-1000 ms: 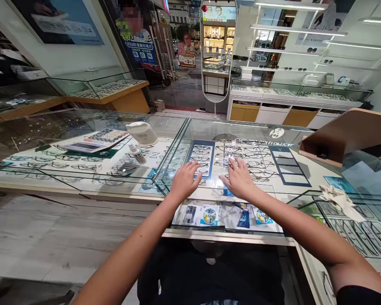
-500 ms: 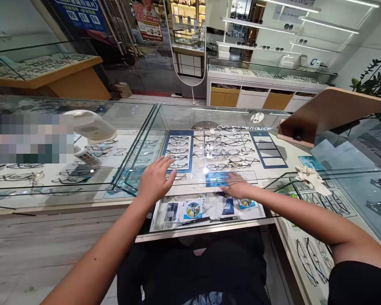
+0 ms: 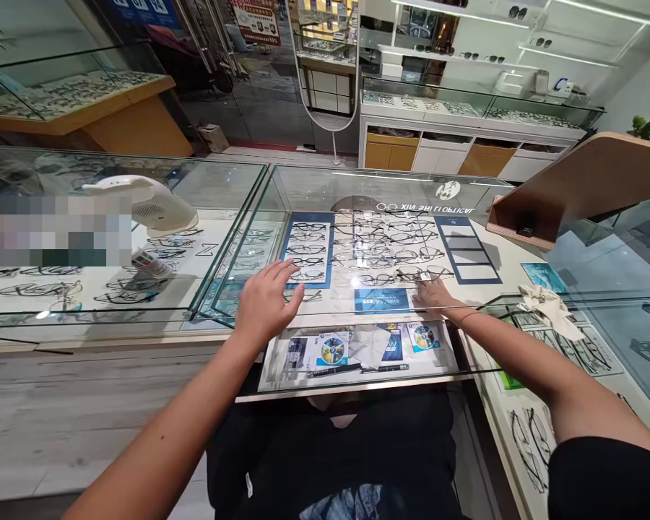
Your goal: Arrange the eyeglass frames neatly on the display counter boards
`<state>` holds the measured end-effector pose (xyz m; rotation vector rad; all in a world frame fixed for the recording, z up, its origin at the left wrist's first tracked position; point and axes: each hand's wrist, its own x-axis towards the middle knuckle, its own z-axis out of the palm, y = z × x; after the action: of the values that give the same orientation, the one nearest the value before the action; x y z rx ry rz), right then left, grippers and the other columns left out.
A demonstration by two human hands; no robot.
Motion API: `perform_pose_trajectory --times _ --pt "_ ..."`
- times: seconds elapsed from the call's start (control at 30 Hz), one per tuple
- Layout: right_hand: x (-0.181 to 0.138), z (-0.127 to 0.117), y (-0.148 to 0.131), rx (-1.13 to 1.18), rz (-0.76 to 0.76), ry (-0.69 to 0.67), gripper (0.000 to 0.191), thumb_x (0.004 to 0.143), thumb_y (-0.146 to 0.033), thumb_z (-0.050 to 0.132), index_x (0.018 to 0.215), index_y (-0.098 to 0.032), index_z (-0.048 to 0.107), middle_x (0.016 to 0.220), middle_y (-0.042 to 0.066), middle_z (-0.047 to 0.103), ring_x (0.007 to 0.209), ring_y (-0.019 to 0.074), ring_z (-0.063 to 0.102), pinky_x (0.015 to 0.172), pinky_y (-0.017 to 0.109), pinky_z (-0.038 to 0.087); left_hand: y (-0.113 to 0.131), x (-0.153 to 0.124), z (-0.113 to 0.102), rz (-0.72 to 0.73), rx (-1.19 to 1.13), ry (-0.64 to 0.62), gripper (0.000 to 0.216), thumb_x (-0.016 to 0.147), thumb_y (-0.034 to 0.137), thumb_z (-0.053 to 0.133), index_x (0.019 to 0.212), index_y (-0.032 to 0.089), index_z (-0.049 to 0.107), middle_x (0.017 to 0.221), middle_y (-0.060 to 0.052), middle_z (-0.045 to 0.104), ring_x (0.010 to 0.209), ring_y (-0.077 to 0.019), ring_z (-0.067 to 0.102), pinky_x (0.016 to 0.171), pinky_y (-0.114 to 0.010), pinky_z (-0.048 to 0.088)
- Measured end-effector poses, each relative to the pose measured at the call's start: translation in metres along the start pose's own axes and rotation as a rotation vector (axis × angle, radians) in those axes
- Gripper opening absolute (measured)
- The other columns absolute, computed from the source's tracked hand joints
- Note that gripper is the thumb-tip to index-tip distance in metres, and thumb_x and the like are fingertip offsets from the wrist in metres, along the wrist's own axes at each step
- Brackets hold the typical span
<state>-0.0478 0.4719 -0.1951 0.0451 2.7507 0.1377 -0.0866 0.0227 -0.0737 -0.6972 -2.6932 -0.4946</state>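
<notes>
My left hand (image 3: 265,303) rests flat and open on the glass top of the display case (image 3: 357,188), near its left seam. My right hand (image 3: 436,295) is inside the case under the glass. Its fingers are stretched forward and touch an eyeglass frame (image 3: 425,274) in the nearest row. Several rows of frames (image 3: 379,242) lie on the white tray beyond it. A blue card (image 3: 382,300) sits just left of my right hand.
Round-logo leaflets (image 3: 333,350) and pens (image 3: 357,370) lie at the case's near edge. A white cloth (image 3: 552,307) lies on the glass at right, behind it a wooden stand (image 3: 574,188). On the left case stand a white device (image 3: 152,202) and a small bottle (image 3: 152,263).
My right hand left the glass top, dropped below it and reached forward inside the case to the nearest frames. My left hand stayed on the glass. The view tilted down.
</notes>
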Motion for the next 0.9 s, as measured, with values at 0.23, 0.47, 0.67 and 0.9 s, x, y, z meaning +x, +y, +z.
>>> perform_pose_trajectory --times 0.23,0.47,0.67,0.9 --pt "0.005 -0.007 -0.006 -0.028 -0.016 0.041 0.061 0.108 -0.042 0.041 0.154 -0.005 0.059 0.167 0.026 0.047 0.160 0.0389 0.031 0.131 0.054 0.013 -0.002 -0.001 0.002 0.012 0.010 0.020 0.044 0.104 0.045 0.045 0.135 0.024 0.069 0.153 -0.008 0.067 0.148 -0.0331 0.056 0.119 -0.053 0.046" --pt "-0.018 -0.024 -0.033 -0.028 0.042 0.073 0.068 0.110 -0.044 0.036 0.159 0.000 0.052 0.163 0.031 0.051 0.154 0.0422 0.043 0.131 0.058 0.015 0.001 -0.001 0.001 0.002 -0.002 0.014 0.043 0.104 0.043 0.047 0.135 0.023 0.070 0.153 -0.009 0.067 0.147 -0.0329 0.056 0.119 -0.052 0.047" --pt "-0.075 -0.040 -0.077 0.033 -0.072 0.047 0.075 0.109 -0.055 0.041 0.169 -0.009 0.042 0.178 0.018 0.033 0.165 0.0372 0.026 0.133 0.048 0.021 0.000 -0.002 0.002 -0.006 -0.013 0.009 0.045 0.105 0.043 0.046 0.137 0.023 0.070 0.155 -0.009 0.065 0.149 -0.0318 0.055 0.122 -0.051 0.046" --pt "-0.182 -0.101 -0.127 0.274 -0.437 -0.029 0.071 0.111 -0.062 0.036 0.160 -0.015 0.056 0.169 0.014 0.049 0.162 0.0319 0.036 0.132 0.045 0.034 -0.004 -0.005 0.006 0.007 -0.024 -0.041 0.052 0.109 0.039 0.036 0.146 0.019 0.066 0.162 -0.010 0.059 0.156 -0.0316 0.048 0.127 -0.053 0.041"
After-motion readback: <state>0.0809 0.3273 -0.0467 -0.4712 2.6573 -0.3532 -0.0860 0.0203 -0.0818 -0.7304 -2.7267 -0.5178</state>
